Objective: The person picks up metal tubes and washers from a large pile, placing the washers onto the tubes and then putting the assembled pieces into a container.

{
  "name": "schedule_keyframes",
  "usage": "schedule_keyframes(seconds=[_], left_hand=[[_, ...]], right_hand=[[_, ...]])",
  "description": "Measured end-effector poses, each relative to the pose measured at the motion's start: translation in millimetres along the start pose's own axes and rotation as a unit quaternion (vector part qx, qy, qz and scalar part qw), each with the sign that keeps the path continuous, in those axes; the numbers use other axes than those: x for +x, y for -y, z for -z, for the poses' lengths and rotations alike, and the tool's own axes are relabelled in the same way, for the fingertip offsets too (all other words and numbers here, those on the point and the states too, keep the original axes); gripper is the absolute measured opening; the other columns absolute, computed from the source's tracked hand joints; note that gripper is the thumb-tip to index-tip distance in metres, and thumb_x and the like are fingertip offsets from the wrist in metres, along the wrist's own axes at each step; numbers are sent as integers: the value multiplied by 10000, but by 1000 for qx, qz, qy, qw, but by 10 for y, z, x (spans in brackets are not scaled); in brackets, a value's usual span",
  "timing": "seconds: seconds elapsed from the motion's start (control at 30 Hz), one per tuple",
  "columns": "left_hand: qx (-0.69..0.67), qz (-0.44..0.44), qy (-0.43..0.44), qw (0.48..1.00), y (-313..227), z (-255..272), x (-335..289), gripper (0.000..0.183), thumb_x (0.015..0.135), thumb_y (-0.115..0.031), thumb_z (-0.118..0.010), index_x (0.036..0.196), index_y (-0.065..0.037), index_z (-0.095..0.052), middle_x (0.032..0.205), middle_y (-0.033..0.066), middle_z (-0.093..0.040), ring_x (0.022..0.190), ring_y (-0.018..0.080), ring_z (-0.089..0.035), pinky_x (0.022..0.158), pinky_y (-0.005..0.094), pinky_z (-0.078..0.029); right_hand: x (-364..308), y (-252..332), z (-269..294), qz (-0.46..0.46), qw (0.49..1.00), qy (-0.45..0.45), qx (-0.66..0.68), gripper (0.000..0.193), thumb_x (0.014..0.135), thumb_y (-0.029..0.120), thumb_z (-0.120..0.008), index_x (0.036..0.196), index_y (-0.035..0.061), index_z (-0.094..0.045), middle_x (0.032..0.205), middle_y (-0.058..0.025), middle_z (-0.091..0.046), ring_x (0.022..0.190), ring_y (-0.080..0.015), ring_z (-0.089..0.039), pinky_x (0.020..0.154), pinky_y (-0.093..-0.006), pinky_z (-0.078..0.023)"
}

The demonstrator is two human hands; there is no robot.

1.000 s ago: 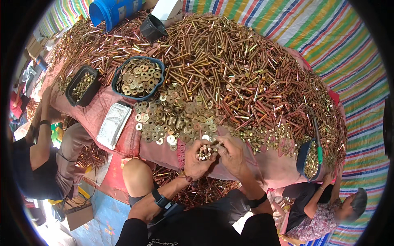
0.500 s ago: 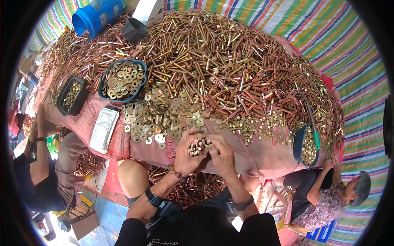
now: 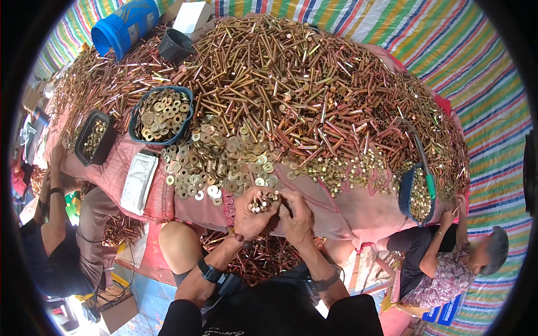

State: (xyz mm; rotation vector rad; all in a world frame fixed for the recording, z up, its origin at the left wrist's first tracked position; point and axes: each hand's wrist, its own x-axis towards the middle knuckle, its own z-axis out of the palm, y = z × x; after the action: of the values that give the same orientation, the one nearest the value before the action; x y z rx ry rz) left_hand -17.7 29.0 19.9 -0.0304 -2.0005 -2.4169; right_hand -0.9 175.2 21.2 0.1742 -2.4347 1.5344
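While bolts (image 3: pixel 314 84) strew pink cloth (image 3: pixel 370 215), striped sheeting (image 3: pixel 493 151) spreads beyond.

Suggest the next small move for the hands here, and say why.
Probably the right hand should take hold of a bolt at the right edge of the bundle of bolts: the left hand grips the bundle with the ends exposed, and the right fingers sit close beside it. Whether they already touch a bolt is hard to tell.
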Motion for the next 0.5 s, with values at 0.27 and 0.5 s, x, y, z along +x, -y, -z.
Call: schedule_keyframes(seconds=[0.27, 0.5], left_hand=[[42, -45, 14, 998, -43, 49, 7, 183, 799, -34, -766, 967, -26, -693, 891, 61, -684, 818, 145, -641, 753, 292, -517], [8, -12, 37, 999, -85, 136, 12, 186, 793, -1, -762, 966, 3, -691, 864, 19, -675, 783, 77, -608, 705, 253, -508]], right_hand=[[51, 96, 57, 38, 997, 3, -62, 290, 822, -79, -612, 1100, -7, -650, 1072, -167, -681, 1014, -338, -668, 896, -403, -526], [11, 43, -5, 67, 996, 12, -51, 298, 836, -32, -620, 1130, -16, -669, 1042, -150, -692, 936, -281, -698, 827, -339, -542]])
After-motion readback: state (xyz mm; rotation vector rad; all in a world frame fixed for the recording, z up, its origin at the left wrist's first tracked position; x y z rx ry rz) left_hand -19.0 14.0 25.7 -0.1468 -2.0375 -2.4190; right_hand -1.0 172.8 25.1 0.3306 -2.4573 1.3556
